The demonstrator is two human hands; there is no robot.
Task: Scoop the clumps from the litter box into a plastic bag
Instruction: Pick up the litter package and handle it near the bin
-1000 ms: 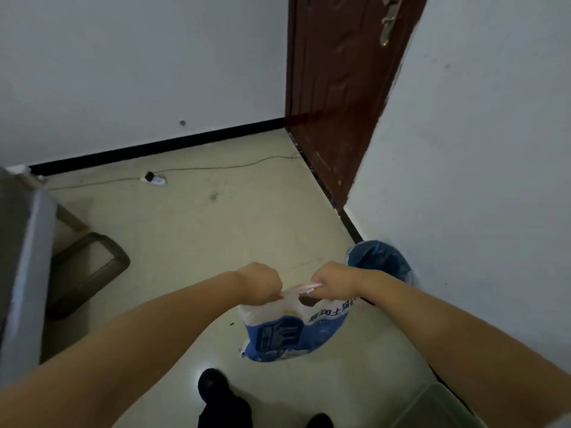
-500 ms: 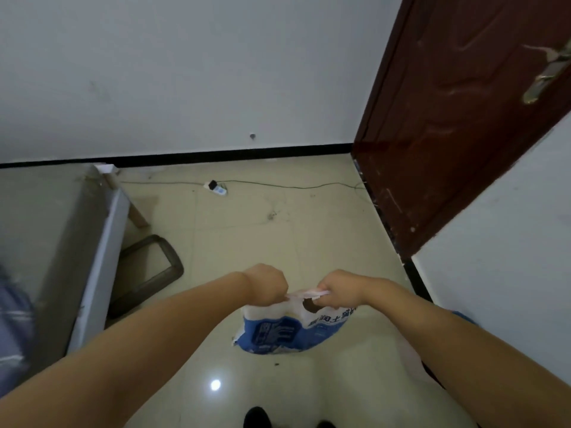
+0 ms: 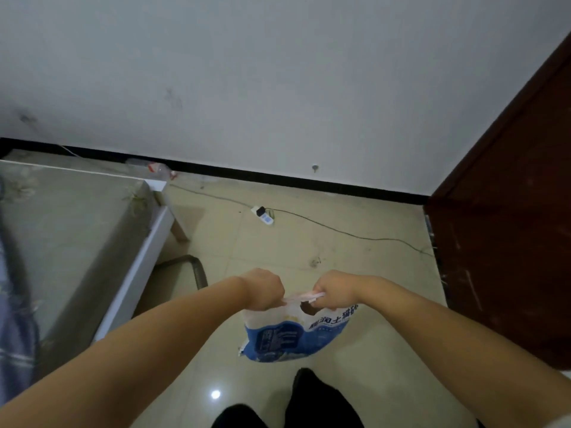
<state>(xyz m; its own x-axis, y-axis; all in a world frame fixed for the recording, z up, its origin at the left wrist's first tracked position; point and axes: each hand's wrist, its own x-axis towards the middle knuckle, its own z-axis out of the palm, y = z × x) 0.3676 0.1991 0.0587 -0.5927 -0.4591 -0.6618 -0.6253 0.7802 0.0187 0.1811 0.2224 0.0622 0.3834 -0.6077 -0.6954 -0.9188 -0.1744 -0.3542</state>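
A white and blue plastic bag [image 3: 290, 336] with printed characters hangs above the tiled floor in front of me. My left hand [image 3: 264, 291] grips the left end of its pink top edge. My right hand [image 3: 335, 293] grips the right end, just above a hand hole in the bag. Both fists are curled tight, with the top edge stretched between them. A dark rimmed tray [image 3: 191, 273], possibly the litter box, pokes out from under the bed; its inside is hidden.
A bed [image 3: 77, 242] with a white frame fills the left side. A power strip [image 3: 262, 214] and its cable lie on the floor by the far wall. A dark red door [image 3: 506, 242] stands at the right. My dark shoes [image 3: 309, 403] are below the bag.
My view has swung left: the bed now fills more of the left, and the blue bin at the right has left view. Both hands still hold the bag's top edge.
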